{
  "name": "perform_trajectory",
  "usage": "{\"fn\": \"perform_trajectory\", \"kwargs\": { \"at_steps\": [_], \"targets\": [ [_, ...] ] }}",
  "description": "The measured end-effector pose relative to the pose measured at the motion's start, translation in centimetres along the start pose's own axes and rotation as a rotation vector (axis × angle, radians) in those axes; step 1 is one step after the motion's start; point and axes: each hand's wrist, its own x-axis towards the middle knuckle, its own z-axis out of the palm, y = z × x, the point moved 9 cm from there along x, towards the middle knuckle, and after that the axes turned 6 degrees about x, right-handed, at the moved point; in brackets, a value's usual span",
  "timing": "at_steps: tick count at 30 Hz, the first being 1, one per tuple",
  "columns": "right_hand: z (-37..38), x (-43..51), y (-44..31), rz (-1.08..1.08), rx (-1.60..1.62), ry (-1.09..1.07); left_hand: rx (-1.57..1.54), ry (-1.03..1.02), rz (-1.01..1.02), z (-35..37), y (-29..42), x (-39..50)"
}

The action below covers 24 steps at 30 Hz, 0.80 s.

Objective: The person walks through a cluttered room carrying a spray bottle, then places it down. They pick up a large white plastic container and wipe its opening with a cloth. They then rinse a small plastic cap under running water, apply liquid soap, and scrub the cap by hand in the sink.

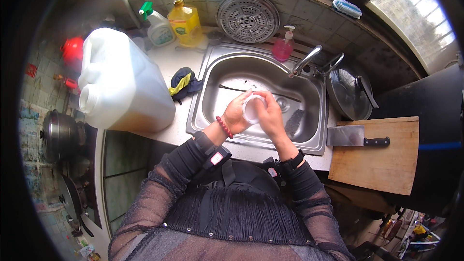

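Over the stainless steel sink, my left hand is closed around one side of a small round whitish cup or lid. My right hand is at its other side, with fingers reaching over and inside the rim. What the round piece contains cannot be made out. Below the hands in the basin lie a thin dark rod and a grey mesh-like scrubbing pad. A chrome faucet stands at the basin's back right. Red beads circle the left wrist.
Left of the sink stand a large translucent jug and a crumpled dark cloth. Behind are a spray bottle, a yellow pump bottle and a pink soap bottle. At right, a cleaver lies on a wooden cutting board.
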Motion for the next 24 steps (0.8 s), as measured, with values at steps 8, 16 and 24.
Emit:
{"fn": "perform_trajectory", "kwargs": {
  "at_steps": [8,16,24],
  "targets": [
    [2.2,-0.6,-2.6,-0.239,-0.239,-0.115,0.046,0.04,0.064,-1.7,1.1,-0.1],
    [1.9,1.0,0.1,-0.016,-0.066,0.028,0.175,0.215,0.063,-3.0,0.1,0.5],
    [2.0,0.1,-0.2,-0.096,-0.036,-0.08,0.096,0.328,0.046,-4.6,0.4,1.3]
  ]
}}
